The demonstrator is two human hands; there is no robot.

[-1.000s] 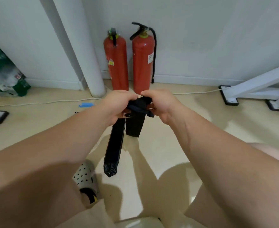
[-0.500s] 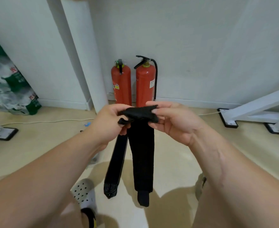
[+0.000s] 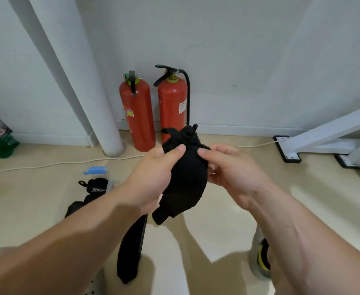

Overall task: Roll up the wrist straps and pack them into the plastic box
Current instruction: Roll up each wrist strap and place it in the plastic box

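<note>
While the left hand point(image 3: 153, 179) and right hand point(image 3: 234, 173) meet in front of two red extinguishers point(image 3: 138, 116), each pinches a bunched black strap point(image 3: 185, 177) with thumb and fingers; a flat black tail point(image 3: 132, 248) hangs below it. Left of the extinguishers, nearer the viewer, a clear box point(image 3: 110, 182) holds a rolled strap point(image 3: 95, 186)

**Both hands on the bunched strap**

Your left hand point(image 3: 153, 179) and right hand point(image 3: 232, 173) pinch a bunched black fabric wrist strap point(image 3: 187, 179) between them, thumbs pressed on its upper part. A flat black strip point(image 3: 132, 248) hangs below your left hand. On the floor to your left, a clear plastic box point(image 3: 110, 177) holds a rolled black strap point(image 3: 96, 187). 2 red fire extinguishers point(image 3: 138, 116) stand against the wall.
</note>
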